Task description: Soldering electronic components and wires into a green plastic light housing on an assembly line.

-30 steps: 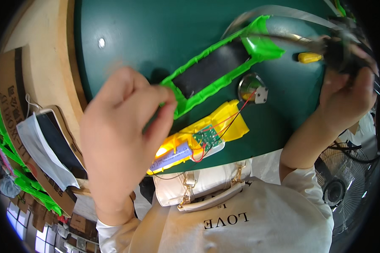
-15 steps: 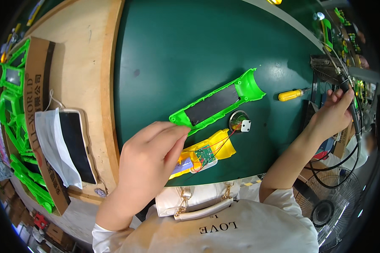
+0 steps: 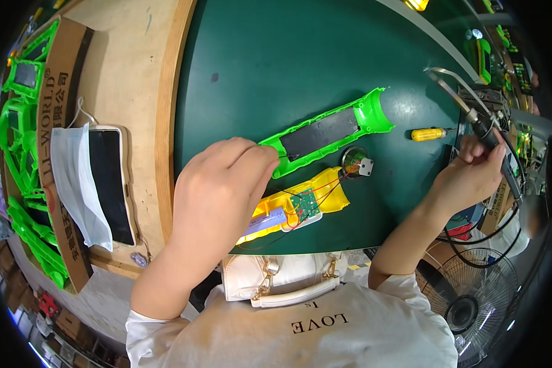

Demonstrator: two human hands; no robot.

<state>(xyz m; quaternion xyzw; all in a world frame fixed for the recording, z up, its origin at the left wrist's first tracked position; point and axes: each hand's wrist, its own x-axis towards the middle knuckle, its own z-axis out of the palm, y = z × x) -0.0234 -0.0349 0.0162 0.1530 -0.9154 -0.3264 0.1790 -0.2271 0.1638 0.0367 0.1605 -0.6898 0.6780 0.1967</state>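
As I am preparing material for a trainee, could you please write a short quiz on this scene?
1. Which hand holds the black-handled tool with the slim metal shaft: left or right?
2. True or false: the yellow-handled screwdriver lies to the right of the bright-green, trough-shaped plastic shell.
3. Fill in the missing words: the purple cylindrical battery lies in the ___.

Key:
1. The right hand.
2. True.
3. Yellow plastic shell.
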